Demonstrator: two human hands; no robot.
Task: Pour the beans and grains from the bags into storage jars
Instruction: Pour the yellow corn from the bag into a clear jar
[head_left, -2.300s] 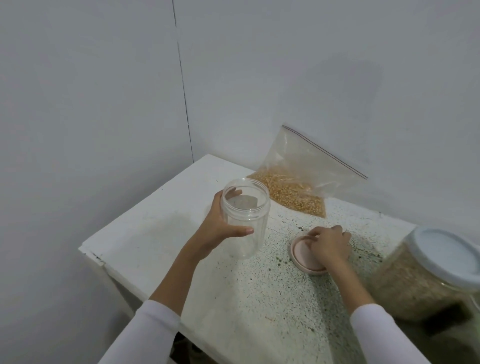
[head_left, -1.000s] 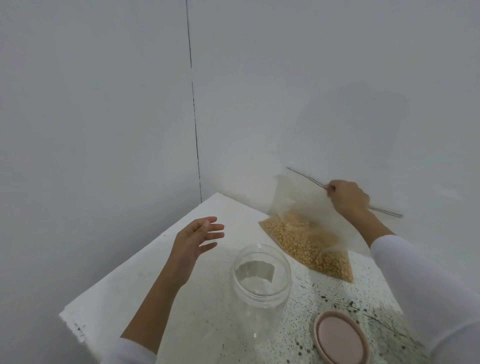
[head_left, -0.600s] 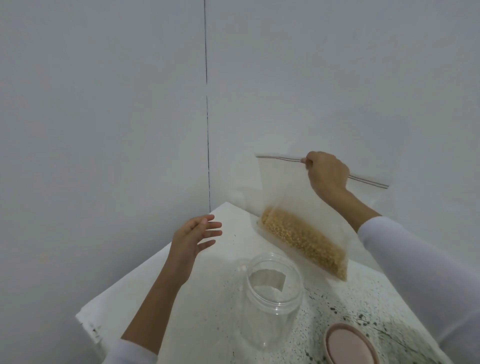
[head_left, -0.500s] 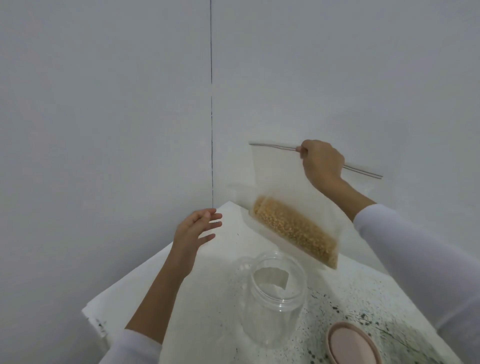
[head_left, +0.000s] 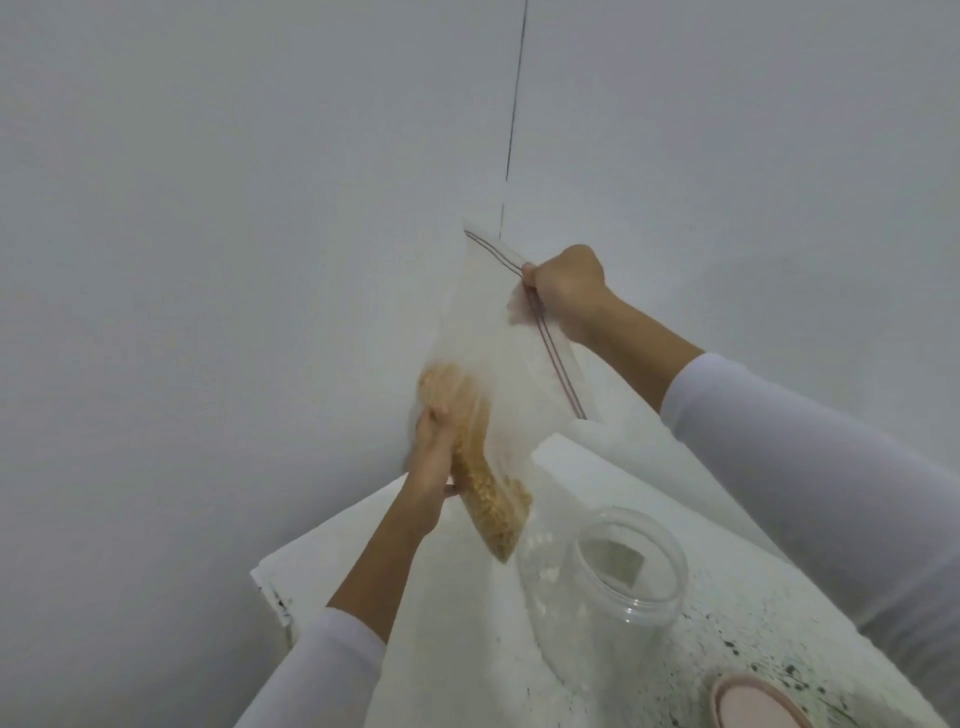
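The fingers of the left hand were curled round the lower, grain-filled end of the clear bag, thumb under it, gripping the bulge of yellow grains. Nearest the camera, a pink lid lay flat on the speckled white bench, partly cut off by the frame edge. Just beyond it the clear jar stood upright and uncapped on the bench, with no grains visible inside. The bag hung in the air above and to the left of the jar, its lowest corner close beside the jar's rim but apart from it. Farther up, the right hand pinched the bag's red-lined zip strip, its fingers closed tightly on the plastic. White walls met in a corner behind.
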